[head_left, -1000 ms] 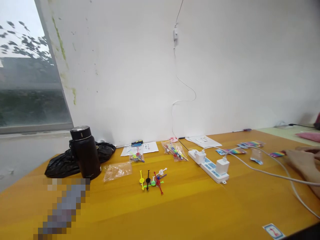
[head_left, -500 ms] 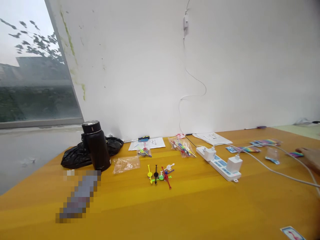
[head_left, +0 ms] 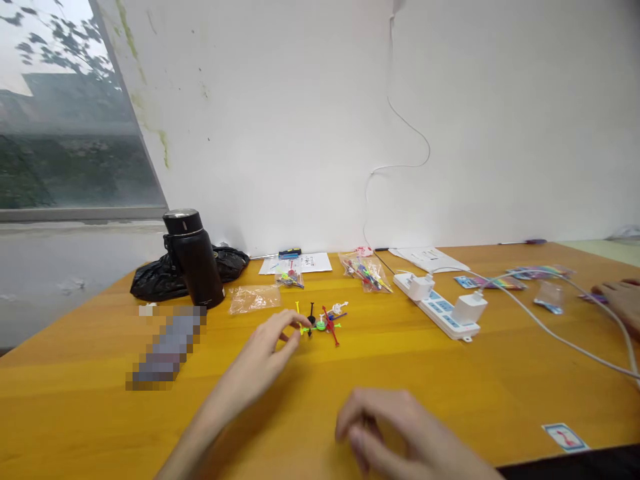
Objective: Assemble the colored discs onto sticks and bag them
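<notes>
Several small plastic arrow spinners lie in a cluster on the wooden table, among them a yellow spinner (head_left: pixel 298 309), a black spinner (head_left: pixel 312 312), a green spinner (head_left: pixel 321 325), a red spinner (head_left: pixel 330 325) and a white spinner (head_left: pixel 339 309). My left hand (head_left: pixel 267 347) reaches to the cluster's left side, its fingertips over the yellow one. Thumb and fingers are apart, with nothing visibly held; whether they touch a spinner I cannot tell. Nearer the front edge hovers my right hand (head_left: pixel 390 427), slightly blurred, with loosely bent fingers, a gap at the thumb and nothing in it.
A black bottle (head_left: pixel 193 260) stands at left before a black plastic bag (head_left: pixel 157 279). Flat clear bags (head_left: pixel 255 299) and a bag of colourful pieces (head_left: pixel 366 271) lie behind. A white power strip (head_left: pixel 440 310) trails cables rightward. Another person's hand (head_left: pixel 623 300) rests at far right.
Both my hands have come into view from below, the left reaching to the spinners. The view has tilted downward. The other person's hand shows more fully at the right.
</notes>
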Demonstrator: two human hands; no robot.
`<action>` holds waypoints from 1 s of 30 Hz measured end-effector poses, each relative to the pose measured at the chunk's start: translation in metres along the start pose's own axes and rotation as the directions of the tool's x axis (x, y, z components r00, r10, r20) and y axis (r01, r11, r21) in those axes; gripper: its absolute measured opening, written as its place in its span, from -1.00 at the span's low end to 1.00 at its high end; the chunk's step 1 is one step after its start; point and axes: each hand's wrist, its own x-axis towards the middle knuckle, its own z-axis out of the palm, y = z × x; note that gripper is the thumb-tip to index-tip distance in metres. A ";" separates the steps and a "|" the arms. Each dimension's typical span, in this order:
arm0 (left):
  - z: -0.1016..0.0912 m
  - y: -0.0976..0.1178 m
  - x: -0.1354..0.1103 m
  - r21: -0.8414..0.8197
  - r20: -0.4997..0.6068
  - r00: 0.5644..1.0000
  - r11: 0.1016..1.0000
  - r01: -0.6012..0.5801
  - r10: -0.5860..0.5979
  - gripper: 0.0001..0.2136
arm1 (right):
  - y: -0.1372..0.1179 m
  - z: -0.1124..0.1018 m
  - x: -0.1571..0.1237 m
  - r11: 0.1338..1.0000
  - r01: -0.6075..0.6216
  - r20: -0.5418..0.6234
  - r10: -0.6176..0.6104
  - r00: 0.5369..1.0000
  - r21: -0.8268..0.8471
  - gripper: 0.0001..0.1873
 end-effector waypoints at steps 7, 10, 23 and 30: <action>0.015 -0.068 0.064 0.018 -0.101 0.992 0.997 -0.078 0.079 -0.78 | 0.092 -0.052 0.130 0.915 -0.051 -0.383 -0.117 0.916 -0.401 -0.74; 0.030 -0.087 0.064 -0.090 -0.156 0.988 0.996 -0.025 0.011 -0.73 | 0.143 -0.050 0.140 0.904 -0.038 -0.371 -0.137 0.919 -0.426 -0.71; 0.039 -0.081 0.049 -0.114 0.004 1.000 0.993 0.012 -0.011 -0.74 | 0.156 -0.042 0.126 0.932 -0.001 -0.124 -0.047 0.991 -0.362 -0.88; 0.035 -0.069 0.048 -0.025 0.057 0.997 0.999 -0.048 0.050 -0.76 | 0.147 -0.036 0.124 0.895 -0.140 -0.217 0.049 0.975 -0.424 -0.86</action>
